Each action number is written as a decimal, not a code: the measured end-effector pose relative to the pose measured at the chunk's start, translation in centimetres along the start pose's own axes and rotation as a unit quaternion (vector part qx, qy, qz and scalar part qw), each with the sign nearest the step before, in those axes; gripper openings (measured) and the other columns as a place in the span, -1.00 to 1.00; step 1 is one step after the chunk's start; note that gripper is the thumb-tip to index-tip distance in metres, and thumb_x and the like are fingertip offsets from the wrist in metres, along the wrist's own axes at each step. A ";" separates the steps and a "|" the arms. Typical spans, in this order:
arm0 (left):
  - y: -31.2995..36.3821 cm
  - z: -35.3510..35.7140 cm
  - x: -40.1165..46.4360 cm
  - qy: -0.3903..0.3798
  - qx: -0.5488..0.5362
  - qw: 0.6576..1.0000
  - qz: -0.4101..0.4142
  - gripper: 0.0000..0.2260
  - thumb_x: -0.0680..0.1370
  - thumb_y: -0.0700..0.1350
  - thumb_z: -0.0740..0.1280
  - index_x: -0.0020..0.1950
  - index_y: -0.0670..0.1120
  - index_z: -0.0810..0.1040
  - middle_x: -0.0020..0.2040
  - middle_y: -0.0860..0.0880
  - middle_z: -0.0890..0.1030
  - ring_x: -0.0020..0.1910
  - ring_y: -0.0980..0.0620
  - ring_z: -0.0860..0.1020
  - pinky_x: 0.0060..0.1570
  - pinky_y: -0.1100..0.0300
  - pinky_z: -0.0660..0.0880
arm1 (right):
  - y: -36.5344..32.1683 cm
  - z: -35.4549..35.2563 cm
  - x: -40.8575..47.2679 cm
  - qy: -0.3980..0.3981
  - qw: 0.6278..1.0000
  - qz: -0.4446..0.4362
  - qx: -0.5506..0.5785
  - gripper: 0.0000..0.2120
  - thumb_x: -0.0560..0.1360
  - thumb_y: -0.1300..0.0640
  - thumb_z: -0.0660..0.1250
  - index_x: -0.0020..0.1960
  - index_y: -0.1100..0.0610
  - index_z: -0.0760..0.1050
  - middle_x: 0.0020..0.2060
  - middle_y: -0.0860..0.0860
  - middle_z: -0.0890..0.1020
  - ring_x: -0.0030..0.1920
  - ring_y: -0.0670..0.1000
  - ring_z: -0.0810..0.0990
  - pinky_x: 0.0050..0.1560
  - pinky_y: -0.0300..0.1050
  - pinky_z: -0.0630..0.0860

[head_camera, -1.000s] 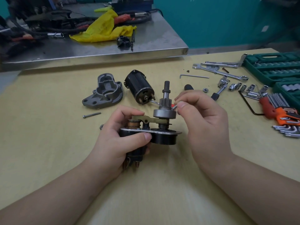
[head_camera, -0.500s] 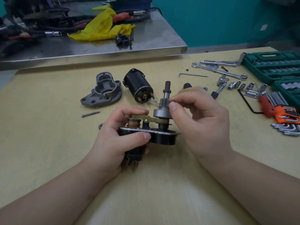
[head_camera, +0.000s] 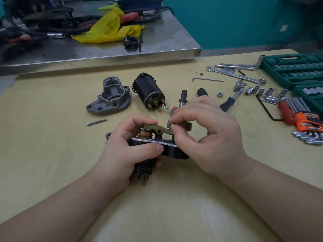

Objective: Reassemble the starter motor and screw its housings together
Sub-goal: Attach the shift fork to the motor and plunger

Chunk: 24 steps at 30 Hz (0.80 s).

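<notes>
Black starter sub-assembly with silver metal plate and upright steel pinion shaft (head_camera: pixel 182 100) sits mid-table, held just off or on the yellowish wooden tabletop (head_camera: pixel 52 154), can't tell which. Left hand (head_camera: pixel 125 154) wraps the black solenoid body, thumb pressed on the plate edge, index finger on top of the tan shift lever (head_camera: pixel 157 128). Right hand (head_camera: pixel 208 135) pinches the pinion gear collar at the shaft base, thumb and index curled round it. Judgement: dense, rigid metal, heavy for its size, likely greasy so slippery on the shaft; the lever and copper-coloured plunger look like the weak spots, so best gripped by the solenoid body and plate rim, not the lever. Just behind: black cylindrical motor casing (head_camera: pixel 148 93) lying on its side, grey cast-aluminium nose housing (head_camera: pixel 109 100) beside it, one long silver bolt (head_camera: pixel 96 122) left of the hands. Well apart on the right: loose sockets, spanners, orange hex key set (head_camera: pixel 304 123), green socket case (head_camera: pixel 293 70).
</notes>
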<state>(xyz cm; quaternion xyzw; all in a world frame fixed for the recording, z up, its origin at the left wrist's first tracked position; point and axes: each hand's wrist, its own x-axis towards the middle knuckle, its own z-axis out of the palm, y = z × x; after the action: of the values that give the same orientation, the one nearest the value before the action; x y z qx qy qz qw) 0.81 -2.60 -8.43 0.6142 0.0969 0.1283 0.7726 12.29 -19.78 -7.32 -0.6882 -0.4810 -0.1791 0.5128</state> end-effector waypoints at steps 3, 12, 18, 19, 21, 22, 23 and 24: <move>0.0 0.1 0.0 0.001 0.010 1.000 -0.007 -0.57 0.25 -0.18 0.60 0.10 -0.01 0.66 -0.09 -0.13 0.66 -0.25 -0.14 0.67 -0.30 0.00 0.64 | 0.0 0.0 0.2 -0.037 0.999 0.001 -0.012 -0.91 0.47 0.32 0.56 -0.08 0.16 0.75 -0.08 -0.01 0.71 0.04 0.10 0.57 0.03 -0.11 0.49; 0.2 0.4 0.0 -0.006 0.028 0.999 -0.015 -0.57 0.25 -0.27 0.62 0.08 -0.04 0.67 -0.07 -0.14 0.68 -0.21 -0.21 0.68 -0.26 -0.03 0.67 | 0.0 -0.7 0.8 -0.103 0.993 0.031 -0.040 -0.94 0.49 0.17 0.57 -0.07 0.03 0.78 0.09 -0.03 0.67 0.21 0.13 0.53 0.22 -0.16 0.41; 0.3 0.5 0.0 -0.016 0.035 0.999 -0.020 -0.57 0.25 -0.21 0.61 0.09 -0.06 0.67 -0.11 -0.17 0.68 -0.25 -0.17 0.67 -0.25 -0.05 0.67 | 0.1 -1.2 1.1 -0.153 0.986 0.011 -0.062 -0.92 0.50 0.20 0.60 -0.06 0.04 0.78 0.10 -0.04 0.67 0.23 0.09 0.51 0.24 0.06 0.45; 0.3 0.5 0.0 -0.018 0.037 0.999 -0.020 -0.57 0.25 -0.20 0.61 0.09 -0.06 0.67 -0.11 -0.17 0.68 -0.26 -0.16 0.67 -0.25 -0.06 0.68 | 0.1 -1.3 1.1 -0.163 0.985 0.013 -0.059 -0.93 0.50 0.19 0.59 -0.06 0.03 0.78 0.10 -0.04 0.67 0.24 0.07 0.51 0.24 0.08 0.45; 0.3 0.5 -0.1 -0.023 0.041 0.999 -0.017 -0.58 0.25 -0.21 0.61 0.08 -0.06 0.67 -0.13 -0.16 0.69 -0.27 -0.15 0.67 -0.25 -0.06 0.68 | 0.1 -1.5 1.3 -0.182 0.982 0.018 -0.045 -0.93 0.50 0.18 0.58 -0.06 0.03 0.78 0.09 -0.05 0.66 0.24 0.05 0.52 0.25 0.07 0.47; 0.3 0.5 -0.1 -0.024 0.043 0.999 -0.016 -0.58 0.25 -0.21 0.61 0.08 -0.06 0.67 -0.13 -0.15 0.69 -0.27 -0.14 0.67 -0.25 -0.05 0.68 | 0.2 -1.6 1.3 -0.190 0.981 0.019 -0.040 -0.92 0.50 0.19 0.58 -0.06 0.03 0.78 0.08 -0.05 0.66 0.23 0.05 0.52 0.24 0.03 0.47; 0.3 0.5 -0.1 -0.025 0.046 0.999 -0.014 -0.59 0.26 -0.22 0.61 0.08 -0.05 0.67 -0.13 -0.14 0.69 -0.27 -0.13 0.67 -0.26 -0.03 0.68 | 0.3 -1.7 1.4 -0.198 0.979 0.019 -0.037 -0.92 0.50 0.19 0.58 -0.06 0.03 0.77 0.07 -0.05 0.66 0.22 0.05 0.53 0.24 -0.01 0.47; 0.2 0.6 -0.1 -0.025 0.049 0.998 -0.012 -0.59 0.26 -0.24 0.61 0.07 -0.04 0.68 -0.14 -0.13 0.69 -0.28 -0.13 0.67 -0.26 -0.01 0.67 | 0.4 -1.7 1.4 -0.209 0.977 0.017 -0.036 -0.92 0.50 0.19 0.57 -0.05 0.04 0.77 0.06 -0.05 0.66 0.21 0.05 0.53 0.23 -0.04 0.47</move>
<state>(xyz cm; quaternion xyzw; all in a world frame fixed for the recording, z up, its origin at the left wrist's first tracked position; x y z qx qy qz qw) 0.91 -3.08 -8.06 0.6533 0.0915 0.0984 0.7451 13.71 -20.63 -5.73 -0.7366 -0.5589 -0.0401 0.3788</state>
